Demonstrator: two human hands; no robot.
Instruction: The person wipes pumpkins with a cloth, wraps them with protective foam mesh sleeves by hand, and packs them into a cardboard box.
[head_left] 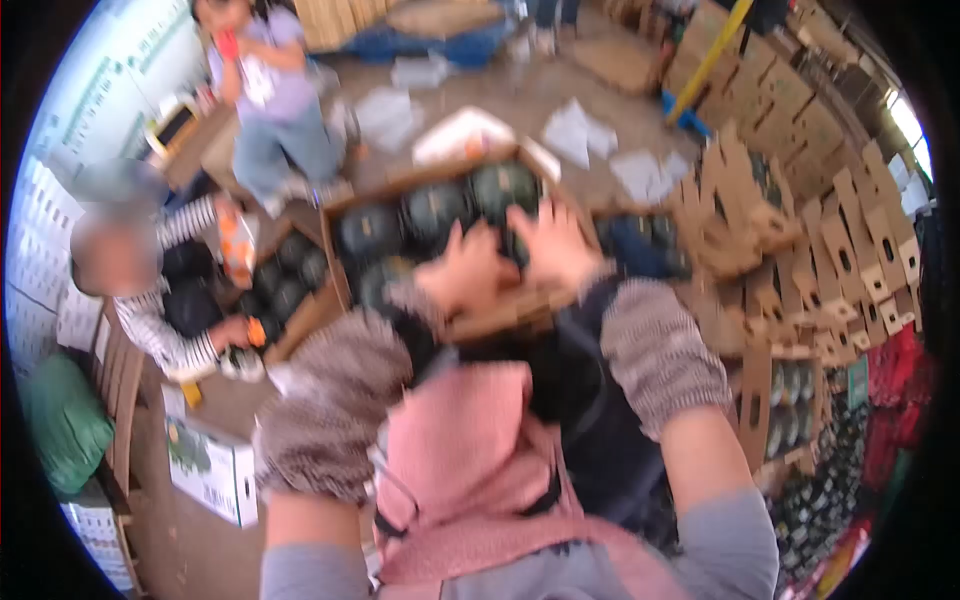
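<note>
Both my hands are over an open cardboard box [335,262] of large, round, dark green squashes [430,212]. My left hand [465,268] is above the box's near side, its fingers apart and blurred by motion. To the right, my right hand [552,240] has its fingers spread, the tips close to or on the squash [503,190] in the far right corner. Part of another dark squash shows between my hands, and I cannot tell whether either hand touches it. Patterned sleeve covers are on both my forearms.
At left, a person in striped sleeves [180,340] crouches by a smaller box of dark squashes [290,275]. Another person [275,110] sits farther back. Folded cardboard boxes [840,250] crowd the right side. A printed white carton [212,470] stands on the floor; papers [390,118] lie beyond.
</note>
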